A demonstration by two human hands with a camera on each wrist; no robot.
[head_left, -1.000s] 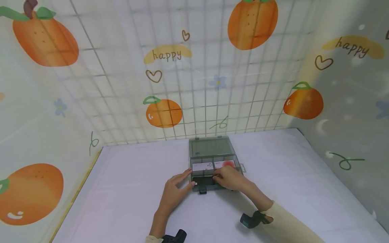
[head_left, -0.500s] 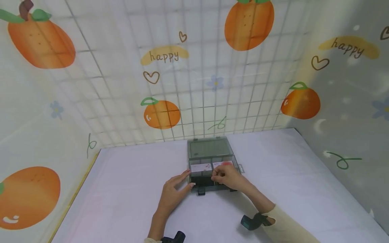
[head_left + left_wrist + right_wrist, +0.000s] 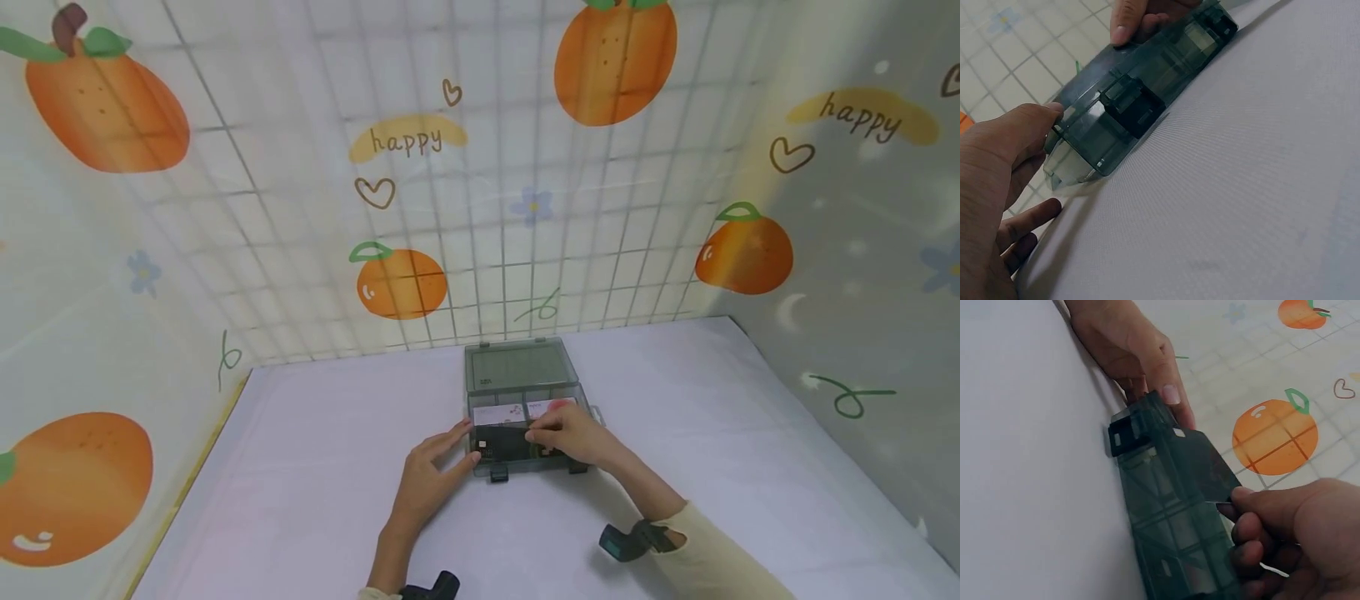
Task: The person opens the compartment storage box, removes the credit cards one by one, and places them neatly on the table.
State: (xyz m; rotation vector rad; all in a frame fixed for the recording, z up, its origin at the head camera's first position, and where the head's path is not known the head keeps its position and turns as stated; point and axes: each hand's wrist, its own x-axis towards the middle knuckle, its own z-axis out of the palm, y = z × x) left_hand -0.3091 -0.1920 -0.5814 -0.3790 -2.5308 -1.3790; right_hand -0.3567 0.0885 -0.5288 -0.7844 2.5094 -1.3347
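Observation:
A translucent dark green compartment case [image 3: 522, 369] lies with its lid back on the table. My left hand [image 3: 426, 477] rests at its left end, thumb on the rim and fingers fairly straight along the side. My right hand [image 3: 576, 438] pinches the right edge of a thin dark card [image 3: 504, 444] between thumb and fingertips. A small white mark shows at the card's left corner. In the right wrist view the dark card [image 3: 1207, 464] slants above the front compartments. Two white printed cards, one with pink marks [image 3: 498, 414] and one with a red print [image 3: 542, 407], lie in the back row.
A white-covered table [image 3: 315, 500] surrounds the case. Behind it hangs a curtain [image 3: 465, 225] with orange prints over a wire grid. Wrist cameras, such as the right one [image 3: 622, 543], sit on both forearms.
The right fingers have raised the dark card's edge, and its white-marked corner sits higher in the case. The left hand has stayed at the left side.

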